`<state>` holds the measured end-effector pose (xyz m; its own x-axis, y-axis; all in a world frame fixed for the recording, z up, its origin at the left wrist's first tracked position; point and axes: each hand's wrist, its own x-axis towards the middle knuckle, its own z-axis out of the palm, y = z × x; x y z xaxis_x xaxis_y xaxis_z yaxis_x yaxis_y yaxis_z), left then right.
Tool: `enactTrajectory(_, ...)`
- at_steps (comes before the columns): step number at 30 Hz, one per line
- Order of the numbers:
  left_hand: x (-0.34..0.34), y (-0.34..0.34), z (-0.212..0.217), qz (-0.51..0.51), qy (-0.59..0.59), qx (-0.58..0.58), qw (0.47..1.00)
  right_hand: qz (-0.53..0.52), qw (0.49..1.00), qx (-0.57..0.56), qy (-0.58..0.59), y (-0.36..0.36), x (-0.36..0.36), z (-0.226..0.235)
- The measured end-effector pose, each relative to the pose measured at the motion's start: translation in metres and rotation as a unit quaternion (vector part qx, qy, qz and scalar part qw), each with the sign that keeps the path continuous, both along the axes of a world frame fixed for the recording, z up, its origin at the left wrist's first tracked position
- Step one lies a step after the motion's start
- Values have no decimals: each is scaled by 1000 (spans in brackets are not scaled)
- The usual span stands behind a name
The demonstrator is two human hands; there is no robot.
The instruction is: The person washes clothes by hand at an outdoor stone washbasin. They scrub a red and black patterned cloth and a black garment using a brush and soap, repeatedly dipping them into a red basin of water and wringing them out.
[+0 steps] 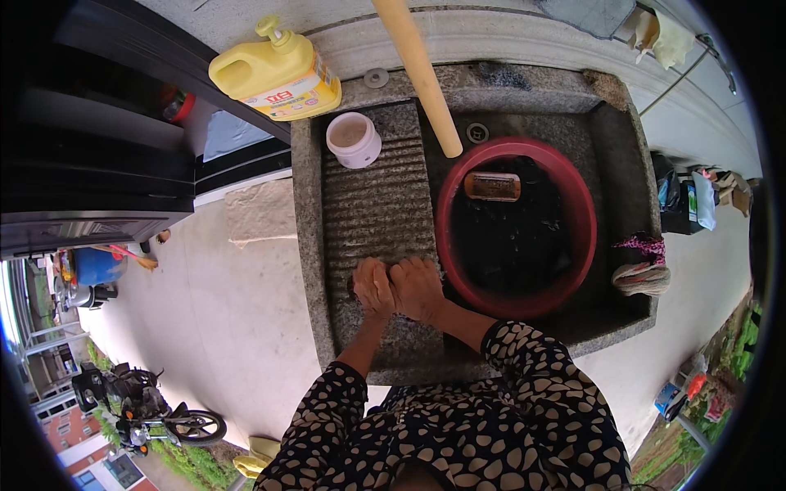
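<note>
Head view: L hand (pixel 372 286) & R hand (pixel 417 288) together on ribbed washboard (pixel 372 196).

black top (pixel 458 425) with cream petal spots, pushed-up sleeves (pixel 524 352)

A rough, ribbed grey stone washboard (pixel 378 214) is seen beside a glossy red plastic basin (pixel 583 221) and a smooth yellow plastic jug (pixel 274 74).

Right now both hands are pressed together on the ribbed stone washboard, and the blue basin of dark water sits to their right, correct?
Not quite: the basin is red, not blue, as the head view shows. The left hand and right hand are pressed together on the ribbed stone washboard, basin to their right.
</note>
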<state>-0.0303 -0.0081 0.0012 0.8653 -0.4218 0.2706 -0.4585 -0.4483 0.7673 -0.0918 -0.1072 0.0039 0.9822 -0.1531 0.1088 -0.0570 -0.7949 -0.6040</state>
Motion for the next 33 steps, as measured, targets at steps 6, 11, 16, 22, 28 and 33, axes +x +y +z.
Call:
enactTrajectory(6, 32, -3, -30, 117, 47, 66, 990, -79, 985, 63, 137, -1, 31, 17)
enactTrajectory(11, 50, -55, 15, 159, 332, 36, 929, -249, 941, 213, 84, -58, 28, 1)
enactTrajectory(16, 7, -93, 81, -12, 457, 5, 889, -353, 735, 576, 60, -252, -86, -2)
enactTrajectory(22, -9, -139, 16, -57, 361, -130, 922, -518, 838, 126, -119, -308, -136, 4)
enactTrajectory(28, -61, -180, -46, -185, 208, 276, 920, -245, 960, -109, 79, -250, -124, -40)
enactTrajectory(33, -86, -180, -97, -186, 95, 529, 822, -208, 954, -124, 176, -229, -121, -100)
